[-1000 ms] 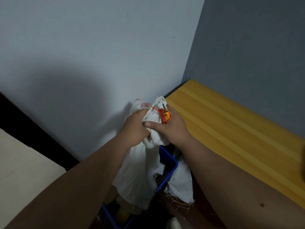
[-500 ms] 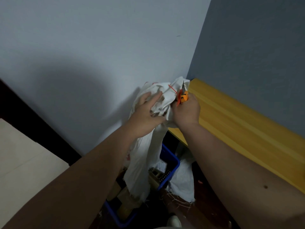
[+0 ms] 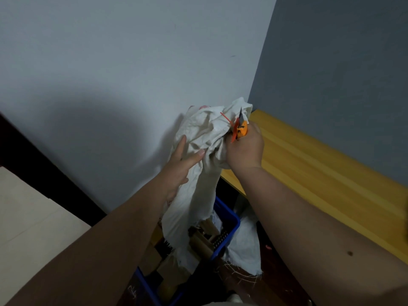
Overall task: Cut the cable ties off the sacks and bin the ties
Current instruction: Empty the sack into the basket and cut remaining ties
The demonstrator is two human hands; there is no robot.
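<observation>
A white cloth sack [image 3: 198, 195] hangs in front of me, raised above a blue crate. A thin red cable tie [image 3: 227, 119] sticks out of its bunched top. My right hand [image 3: 245, 149] grips the sack's neck together with orange-handled cutters [image 3: 241, 127], whose dark blades point up beside the tie. My left hand [image 3: 180, 164] lies flat against the sack's left side, fingers spread over the cloth, not closed on it. Whether the tie is cut I cannot tell.
A blue plastic crate [image 3: 229, 235] below holds cardboard tubes and odd items. A second white sack [image 3: 245, 250] droops beside it. A yellow wooden tabletop [image 3: 320, 173] runs along the right wall. A pale surface [image 3: 26, 217] lies at left.
The sack's top was lifted up and to the right with my right hand. My left hand let go of the neck and slid down to press open against the cloth.
</observation>
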